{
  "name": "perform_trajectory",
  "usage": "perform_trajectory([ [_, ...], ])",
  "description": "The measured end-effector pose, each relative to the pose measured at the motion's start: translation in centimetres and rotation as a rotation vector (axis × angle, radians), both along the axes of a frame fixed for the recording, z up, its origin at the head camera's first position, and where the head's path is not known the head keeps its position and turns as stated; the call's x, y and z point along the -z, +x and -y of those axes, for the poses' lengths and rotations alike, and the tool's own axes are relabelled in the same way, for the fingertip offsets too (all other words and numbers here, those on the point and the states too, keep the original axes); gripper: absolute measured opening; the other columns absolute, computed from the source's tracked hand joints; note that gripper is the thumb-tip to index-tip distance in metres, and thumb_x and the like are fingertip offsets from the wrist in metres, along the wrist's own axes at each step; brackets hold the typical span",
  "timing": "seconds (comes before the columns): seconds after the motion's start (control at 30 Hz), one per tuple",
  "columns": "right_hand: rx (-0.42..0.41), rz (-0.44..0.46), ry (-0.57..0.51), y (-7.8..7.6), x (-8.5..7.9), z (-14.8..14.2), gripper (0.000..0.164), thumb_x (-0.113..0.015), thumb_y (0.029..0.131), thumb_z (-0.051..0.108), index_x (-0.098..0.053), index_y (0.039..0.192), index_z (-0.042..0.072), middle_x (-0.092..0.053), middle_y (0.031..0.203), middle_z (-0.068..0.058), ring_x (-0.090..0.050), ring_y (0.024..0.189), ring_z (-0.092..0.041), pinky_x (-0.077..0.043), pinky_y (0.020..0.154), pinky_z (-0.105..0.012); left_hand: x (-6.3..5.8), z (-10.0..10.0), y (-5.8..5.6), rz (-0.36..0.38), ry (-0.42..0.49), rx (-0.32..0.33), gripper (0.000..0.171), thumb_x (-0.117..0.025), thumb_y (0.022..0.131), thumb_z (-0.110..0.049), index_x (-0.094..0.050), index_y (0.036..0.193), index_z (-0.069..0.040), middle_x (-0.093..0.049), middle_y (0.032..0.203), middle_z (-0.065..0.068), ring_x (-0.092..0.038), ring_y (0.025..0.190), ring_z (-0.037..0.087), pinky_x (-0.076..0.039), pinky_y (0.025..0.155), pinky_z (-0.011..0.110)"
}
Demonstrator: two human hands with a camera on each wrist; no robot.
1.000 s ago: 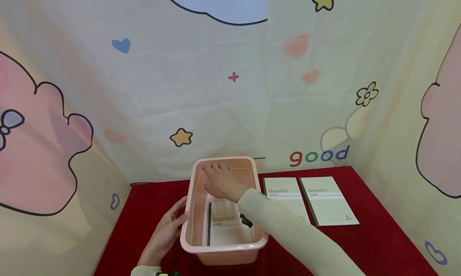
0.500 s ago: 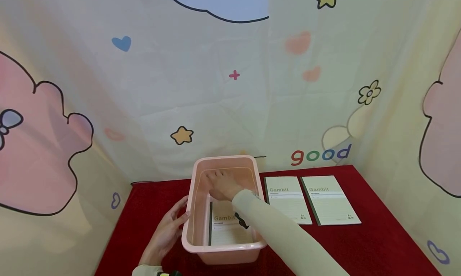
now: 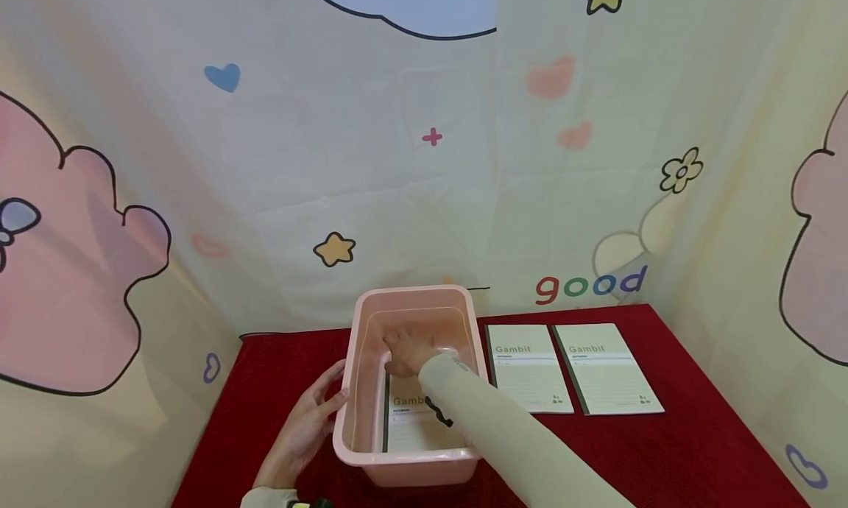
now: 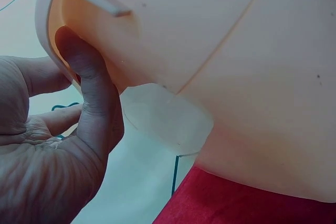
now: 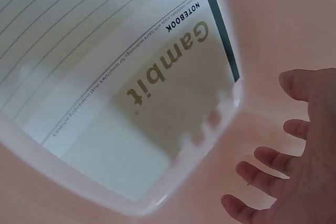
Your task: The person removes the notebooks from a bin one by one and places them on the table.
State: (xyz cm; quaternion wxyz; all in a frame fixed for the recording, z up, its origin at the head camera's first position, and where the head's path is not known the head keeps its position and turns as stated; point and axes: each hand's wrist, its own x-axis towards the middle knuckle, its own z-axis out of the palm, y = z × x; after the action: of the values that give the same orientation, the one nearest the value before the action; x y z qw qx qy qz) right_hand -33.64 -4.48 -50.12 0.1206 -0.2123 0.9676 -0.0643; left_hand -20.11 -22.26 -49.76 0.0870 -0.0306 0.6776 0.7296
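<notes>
In the head view a pink plastic tub stands at the middle of the red cloth. A white notebook with a dark green spine lies flat on its floor, "Gambit" printed on the cover. My left hand holds the tub's left side at the rim. The left wrist view shows its thumb tucked under that rim. Inside the tub, my right hand reaches over the notebook's far end with nothing in its grasp. Its fingers are spread in the right wrist view, beside the notebook. My right sleeve hides part of the cover.
Two more Gambit notebooks lie right of the tub, a nearer one and a farther one. Red cloth covers the table. A printed fabric backdrop rises behind it and along both sides.
My right hand has lowered deeper into the tub, toward the notebook's far end. My left hand keeps its place on the tub's side.
</notes>
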Motion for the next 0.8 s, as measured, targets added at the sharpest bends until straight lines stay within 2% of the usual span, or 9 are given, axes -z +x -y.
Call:
perform_trajectory([
  [0.1,0.013,-0.011,0.048,0.1,0.2,0.0,0.066,-0.059,0.094,0.042,-0.031,0.152,0.027,-0.036,0.155,-0.001,-0.040,0.138,-0.020,-0.038,0.113,-0.052,0.1,0.0,-0.1,0.010,0.006,-0.001,0.065,-0.065,0.094,-0.021,-0.035,0.151,-0.021,-0.033,0.153,0.009,-0.044,0.132,0.042,-0.051,0.097,0.057],
  [0.17,0.036,0.009,0.045,0.4,0.1,0.0,0.065,-0.059,0.094,0.043,-0.033,0.152,0.028,-0.039,0.154,-0.002,-0.043,0.136,-0.021,-0.041,0.109,-0.054,0.1,0.0,-0.1,0.011,0.004,-0.003,0.064,-0.065,0.094,-0.021,-0.035,0.151,-0.021,-0.033,0.153,0.009,-0.044,0.132,0.041,-0.051,0.096,0.057],
  [0.27,0.070,0.024,0.011,0.4,0.7,0.0,0.060,-0.063,0.090,0.044,-0.043,0.144,0.028,-0.050,0.138,-0.001,-0.050,0.122,-0.022,-0.046,0.101,-0.053,0.0,0.0,-0.1,0.013,-0.007,-0.006,0.064,-0.065,0.094,-0.020,-0.035,0.151,-0.021,-0.033,0.153,0.010,-0.046,0.131,0.041,-0.051,0.096,0.056],
  [0.4,0.182,0.110,-0.106,0.9,0.7,-0.2,0.047,-0.074,0.081,0.039,-0.055,0.123,0.030,-0.051,0.110,0.002,-0.049,0.103,-0.021,-0.049,0.096,-0.051,-0.1,0.0,-0.1,0.016,-0.020,-0.008,0.064,-0.065,0.094,-0.022,-0.036,0.150,-0.021,-0.033,0.154,0.011,-0.048,0.129,0.038,-0.051,0.096,0.057],
  [0.47,0.241,0.185,-0.146,1.6,0.1,-0.4,0.047,-0.076,0.080,0.039,-0.056,0.122,0.031,-0.051,0.111,0.002,-0.049,0.101,-0.021,-0.049,0.096,-0.052,-0.1,0.1,-0.2,0.017,-0.023,-0.011,0.064,-0.066,0.093,-0.022,-0.036,0.150,-0.021,-0.033,0.154,0.011,-0.050,0.128,0.037,-0.051,0.096,0.058],
  [0.53,0.272,0.230,-0.142,2.1,-0.3,-0.5,0.044,-0.075,0.082,0.040,-0.057,0.121,0.031,-0.053,0.113,0.001,-0.050,0.101,-0.022,-0.049,0.098,-0.054,0.0,0.1,-0.2,0.021,-0.022,-0.015,0.064,-0.066,0.093,-0.022,-0.036,0.150,-0.021,-0.033,0.154,0.011,-0.050,0.128,0.037,-0.050,0.096,0.058],
  [0.7,0.161,0.210,0.042,2.8,-0.5,-0.4,0.044,-0.063,0.090,0.048,-0.060,0.130,0.030,-0.057,0.132,0.002,-0.056,0.104,-0.020,-0.049,0.101,-0.046,0.0,0.0,-0.2,0.032,-0.020,-0.022,0.064,-0.066,0.093,-0.022,-0.036,0.150,-0.022,-0.035,0.153,0.010,-0.051,0.128,0.038,-0.050,0.096,0.059],
  [0.8,0.160,0.212,0.067,3.0,-0.4,-0.3,0.048,-0.062,0.091,0.050,-0.059,0.134,0.028,-0.055,0.141,0.001,-0.057,0.108,-0.019,-0.048,0.103,-0.044,0.1,0.0,-0.2,0.027,-0.019,-0.021,0.064,-0.065,0.094,-0.022,-0.035,0.150,-0.022,-0.035,0.152,0.011,-0.050,0.129,0.040,-0.050,0.096,0.059],
])
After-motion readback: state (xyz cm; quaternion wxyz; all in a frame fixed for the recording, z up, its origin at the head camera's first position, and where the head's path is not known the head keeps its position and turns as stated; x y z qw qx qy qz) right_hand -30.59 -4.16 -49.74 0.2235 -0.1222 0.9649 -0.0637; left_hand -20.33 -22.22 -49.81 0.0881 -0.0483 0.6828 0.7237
